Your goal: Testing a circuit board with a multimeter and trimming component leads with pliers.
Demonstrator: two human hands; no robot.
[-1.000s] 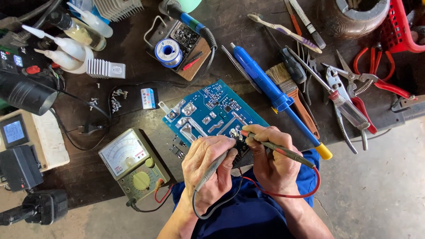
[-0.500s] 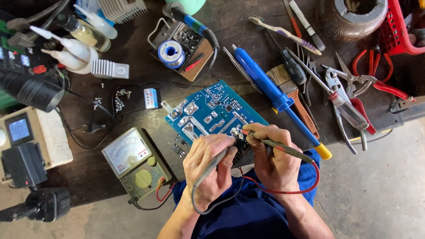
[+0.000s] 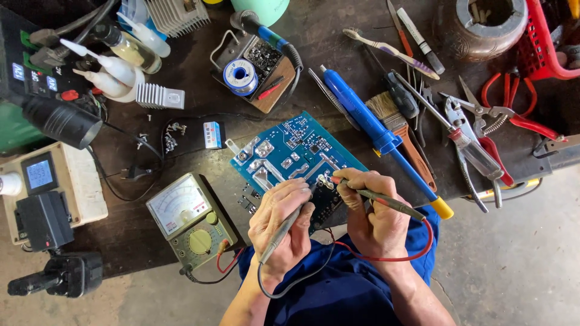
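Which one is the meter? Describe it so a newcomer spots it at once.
Start at the blue circuit board in the middle of the dark workbench. Go down and left, past the left hand holding a probe, to the bench's near edge. The analog multimeter lies there: olive case, white needle scale, round yellow dial, red and black leads at its lower corner.

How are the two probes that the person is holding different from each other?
The probe in the left hand trails a black wire; the probe in the right hand trails a red wire. The left probe runs steeply up toward the blue circuit board; the right probe lies flatter, its tail pointing right. Both are thin grey sticks, gripped like pens, their tips meeting the board's near edge.
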